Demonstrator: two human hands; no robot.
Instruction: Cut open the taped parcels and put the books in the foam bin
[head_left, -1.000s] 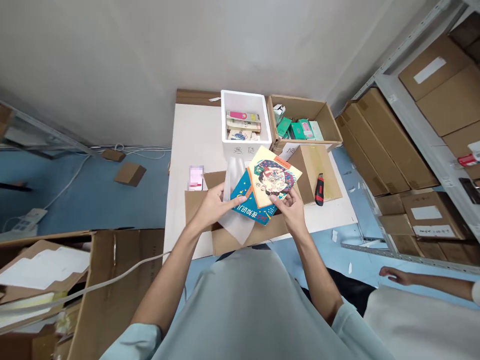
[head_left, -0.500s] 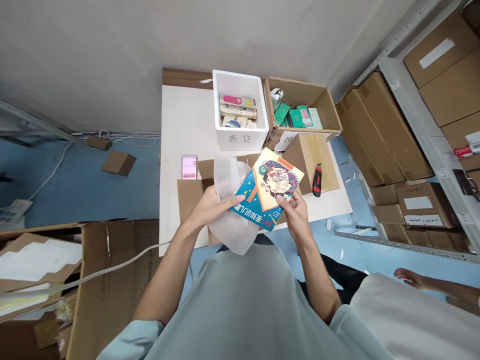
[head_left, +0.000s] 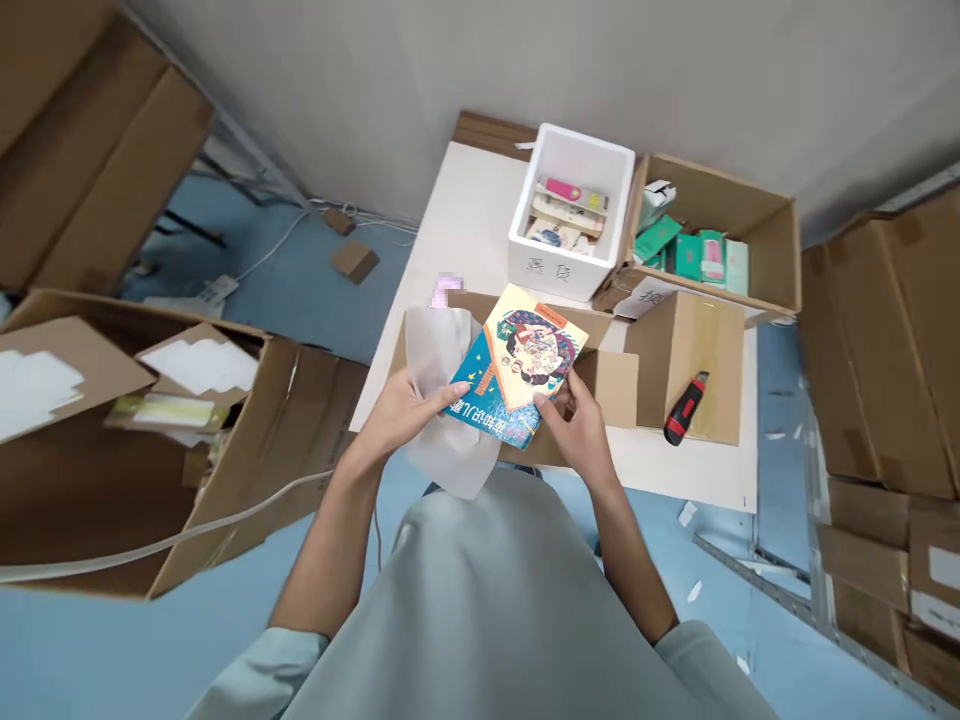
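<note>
Two books are gripped at the near edge by the right hand; books and white wrapping sheet are pinched by the left hand, above an open carton.

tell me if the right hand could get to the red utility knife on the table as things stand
Probably yes. The red utility knife lies in the open on a cardboard flap, just right of the right hand, with nothing between them. But that hand is gripping the books and would need to let go first.

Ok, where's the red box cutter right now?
In the head view the box cutter lies to the right of the right hand, on the folded-out flap of the open cardboard box on the white table, untouched by either hand.
</note>
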